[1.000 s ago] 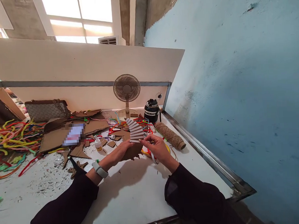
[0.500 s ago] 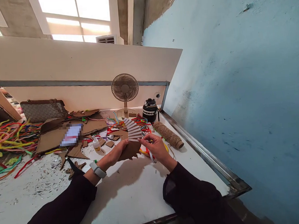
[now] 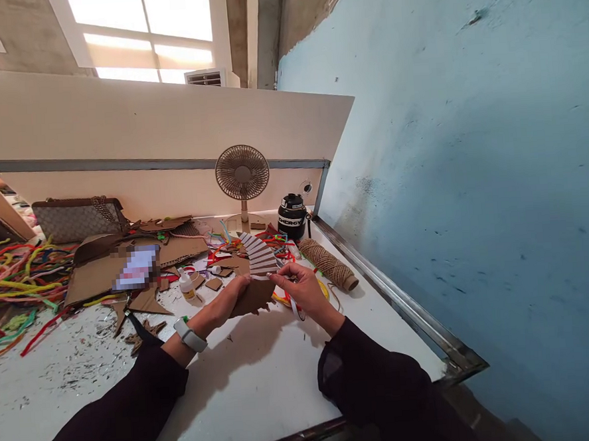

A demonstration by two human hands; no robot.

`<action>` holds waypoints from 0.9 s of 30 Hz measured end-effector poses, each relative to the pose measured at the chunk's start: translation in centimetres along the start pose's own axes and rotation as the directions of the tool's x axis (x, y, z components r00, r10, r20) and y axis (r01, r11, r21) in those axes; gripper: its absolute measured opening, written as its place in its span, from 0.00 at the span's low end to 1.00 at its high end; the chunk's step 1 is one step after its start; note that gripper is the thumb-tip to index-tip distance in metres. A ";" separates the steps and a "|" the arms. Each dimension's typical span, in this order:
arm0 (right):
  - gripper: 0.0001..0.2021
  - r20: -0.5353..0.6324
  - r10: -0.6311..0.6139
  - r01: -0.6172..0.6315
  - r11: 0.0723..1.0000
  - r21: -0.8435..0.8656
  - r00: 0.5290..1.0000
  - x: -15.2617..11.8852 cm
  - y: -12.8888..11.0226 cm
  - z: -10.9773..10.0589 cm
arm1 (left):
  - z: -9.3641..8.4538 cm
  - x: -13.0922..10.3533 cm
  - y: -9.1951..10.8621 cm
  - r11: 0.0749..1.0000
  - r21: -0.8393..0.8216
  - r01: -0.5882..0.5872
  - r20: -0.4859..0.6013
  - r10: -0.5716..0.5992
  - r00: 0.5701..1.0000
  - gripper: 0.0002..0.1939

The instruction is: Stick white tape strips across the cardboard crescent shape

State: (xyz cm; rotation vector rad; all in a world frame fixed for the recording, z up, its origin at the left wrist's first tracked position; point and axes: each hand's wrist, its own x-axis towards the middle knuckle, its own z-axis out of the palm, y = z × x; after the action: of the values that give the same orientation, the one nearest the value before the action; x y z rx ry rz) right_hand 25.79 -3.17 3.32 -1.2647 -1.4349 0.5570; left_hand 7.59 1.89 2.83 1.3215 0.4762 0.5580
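My left hand [image 3: 228, 299] is closed on the edge of a brown cardboard piece [image 3: 252, 297], held above the table. White strips [image 3: 259, 254] cross its far part in a row of bands with brown showing between. At the near end of these bands, my right hand [image 3: 306, 291] pinches a narrow white strip at the cardboard's right edge. A loose length of white strip [image 3: 294, 307] hangs below the right fingers. The underside of the cardboard is hidden. Left of it stand a small glue bottle [image 3: 187, 285] and a small cardboard square [image 3: 213, 285].
Behind the cardboard stand a fan [image 3: 242, 174] and a black bottle [image 3: 292, 217]. A twine roll [image 3: 330, 263] lies at the right. Coloured pipe cleaners [image 3: 15, 271], a handbag [image 3: 79, 219], a phone [image 3: 136, 267] and cardboard scraps [image 3: 147, 301] cover the left. A metal edge [image 3: 394, 297] borders the wall.
The whole view has shifted slightly. Both hands keep the same hold on the cardboard and the white strip, with hardly any visible movement.
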 end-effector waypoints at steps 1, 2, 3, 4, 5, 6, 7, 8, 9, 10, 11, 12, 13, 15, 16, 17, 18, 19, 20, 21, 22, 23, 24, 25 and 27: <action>0.14 -0.003 0.003 -0.003 1.000 0.000 1.000 0.0 0.1 0.0 | 0.0 0.0 0.0 1.000 0.007 -0.002 -0.004 0.002 1.000 0.29; 0.14 -0.006 0.005 -0.005 1.000 -0.001 1.000 0.0 0.1 0.0 | 0.1 0.0 0.1 1.000 0.014 -0.004 -0.008 0.004 1.000 0.29; 0.14 -0.009 0.007 -0.007 1.000 -0.001 1.000 0.1 0.1 0.0 | 0.1 0.0 0.1 1.000 0.020 -0.004 -0.013 0.004 1.000 0.28; 0.14 -0.009 0.007 -0.007 1.000 0.000 1.000 0.1 0.1 0.0 | 0.1 -0.1 0.1 1.000 0.026 -0.005 -0.018 0.005 1.000 0.28; 0.14 -0.008 0.006 -0.006 1.000 0.001 1.000 0.1 0.1 0.0 | 0.1 -0.1 0.1 1.000 0.031 -0.007 -0.021 0.007 1.000 0.28; 0.14 -0.006 0.006 -0.006 1.000 0.002 1.000 0.1 0.1 0.0 | 0.2 -0.1 0.1 0.999 0.035 -0.006 -0.025 0.007 1.000 0.28; 0.14 -0.005 0.005 -0.005 1.000 0.004 1.000 0.1 0.1 0.0 | 0.2 -0.1 0.1 0.999 0.039 -0.002 -0.033 0.003 0.999 0.27; 0.14 -0.004 0.006 -0.006 1.000 0.006 1.000 0.1 0.0 0.0 | 0.2 -0.1 0.0 0.999 0.040 0.006 -0.046 -0.004 0.999 0.27; 0.14 -0.004 0.006 -0.006 1.000 0.008 1.000 0.1 0.0 0.0 | 0.2 -0.1 0.0 0.999 0.035 0.015 -0.058 -0.013 0.998 0.27; 0.14 -0.003 0.007 -0.007 1.000 0.010 1.000 0.1 0.0 0.1 | 0.2 -0.1 -0.1 0.999 0.029 0.023 -0.068 -0.021 0.997 0.27; 0.14 -0.003 0.008 -0.008 1.000 0.011 1.000 0.1 0.0 0.1 | 0.2 -0.1 -0.2 0.999 0.022 0.029 -0.073 -0.027 0.997 0.27; 0.15 -0.002 0.009 -0.009 1.000 0.012 1.000 0.1 0.0 0.1 | 0.1 0.0 -0.3 0.999 0.017 0.030 -0.072 -0.028 0.997 0.27; 0.15 -0.002 0.010 -0.010 1.000 0.012 1.000 0.1 0.0 0.1 | 0.1 0.0 -0.4 1.000 0.015 0.026 -0.067 -0.025 0.997 0.27; 0.15 -0.005 0.011 -0.011 1.000 0.009 1.000 0.0 0.0 0.1 | 0.0 0.1 -0.6 1.000 0.020 0.017 -0.059 -0.016 0.998 0.27; 0.15 -0.007 0.011 -0.011 1.000 0.007 1.000 0.0 0.0 0.1 | 0.0 0.1 -0.7 1.000 0.023 0.015 -0.061 -0.013 0.998 0.26; 0.15 -0.009 0.010 -0.010 1.000 0.005 1.000 0.0 0.0 0.1 | 0.0 0.2 -0.7 1.000 0.026 0.013 -0.065 -0.011 0.998 0.26; 0.15 -0.010 0.010 -0.010 1.000 0.003 1.000 0.0 0.0 0.1 | -0.1 0.2 -0.8 1.000 0.029 0.012 -0.070 -0.010 0.998 0.26; 0.15 -0.011 0.009 -0.009 1.000 0.001 1.000 0.0 0.0 0.0 | -0.1 0.2 -0.8 0.999 0.032 0.013 -0.074 -0.011 0.997 0.26; 0.15 -0.012 0.009 -0.009 1.000 0.001 1.000 0.0 0.0 0.0 | -0.1 0.2 -0.8 0.999 0.035 0.014 -0.077 -0.011 0.997 0.26; 0.14 -0.013 0.007 -0.007 1.000 0.000 1.000 0.0 0.0 0.0 | -0.1 0.2 -0.8 0.999 0.038 0.015 -0.080 -0.012 0.997 0.26; 0.14 -0.014 0.006 -0.006 1.000 -0.001 1.000 0.0 0.0 0.0 | 0.0 0.2 -0.8 0.999 0.042 0.016 -0.084 -0.012 0.996 0.27; 0.14 -0.014 0.004 -0.004 1.000 -0.002 1.000 0.0 0.1 0.0 | 0.0 0.2 -0.8 0.999 0.045 0.017 -0.087 -0.013 0.996 0.27; 0.14 -0.014 0.003 -0.003 1.000 -0.003 1.000 0.1 0.1 0.0 | 0.0 0.2 -0.8 0.999 0.047 0.017 -0.091 -0.013 0.996 0.27; 0.14 -0.014 0.001 -0.001 1.000 -0.006 1.000 0.1 0.1 0.0 | 0.1 0.2 -0.7 0.999 0.048 0.017 -0.094 -0.012 0.996 0.27; 0.15 -0.016 -0.002 0.001 1.000 -0.012 1.000 0.1 0.1 0.1 | 0.2 0.2 -0.6 0.999 0.048 0.018 -0.097 -0.013 0.995 0.28</action>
State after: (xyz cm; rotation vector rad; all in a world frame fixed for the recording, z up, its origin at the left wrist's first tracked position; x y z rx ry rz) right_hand 25.79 -3.05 3.21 -1.2751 -1.4279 0.5367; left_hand 7.97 1.78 2.33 1.3407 0.5825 0.6022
